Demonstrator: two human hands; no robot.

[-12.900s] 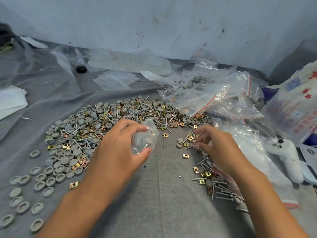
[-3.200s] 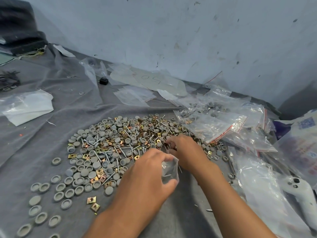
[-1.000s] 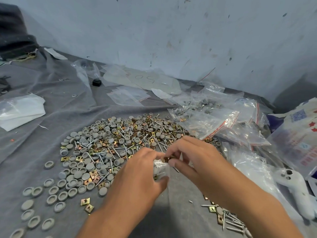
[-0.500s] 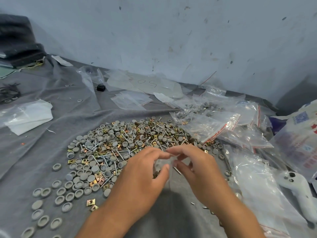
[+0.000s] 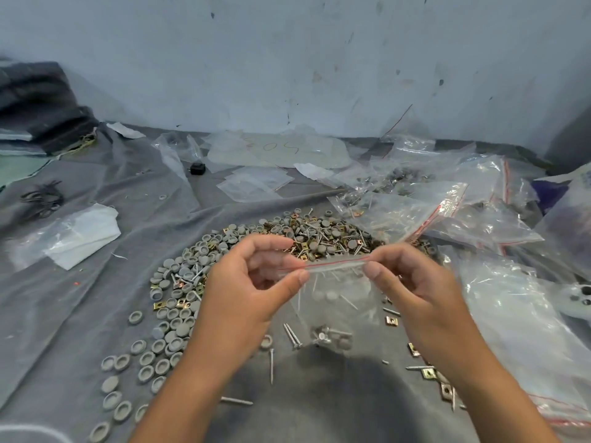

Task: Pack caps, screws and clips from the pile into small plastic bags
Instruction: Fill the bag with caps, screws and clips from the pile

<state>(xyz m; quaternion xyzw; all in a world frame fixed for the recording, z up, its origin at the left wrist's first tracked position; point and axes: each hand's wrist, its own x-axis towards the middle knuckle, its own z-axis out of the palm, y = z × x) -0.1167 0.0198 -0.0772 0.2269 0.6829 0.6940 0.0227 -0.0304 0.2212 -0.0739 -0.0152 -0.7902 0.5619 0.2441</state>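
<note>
While the pile (image 5: 256, 266) of grey caps, screws and brass-coloured clips lies spread on the grey cloth-covered surface (image 5: 319, 404), too many to count, two hands hold one small plastic bag (image 5: 332, 308) above its near edge. The left hand (image 5: 246, 292) pinches the left end of the bag's red-lined zip strip between thumb and forefinger; the right hand (image 5: 415, 289) pinches the right end the same way. The strip runs left to right, slightly higher on the right, and the bag hangs straight down from it, mouth up. Inside, a few grey caps and several screws have gathered at the bottom; the exact number cannot be told through the plastic. Behind and to the right lies a heap of larger clear bags (image 5: 431, 206), some with red zip lines and some holding parts. Two loose screws (image 5: 292, 335) lie side by side on the cloth just left of the hanging bag.
</note>
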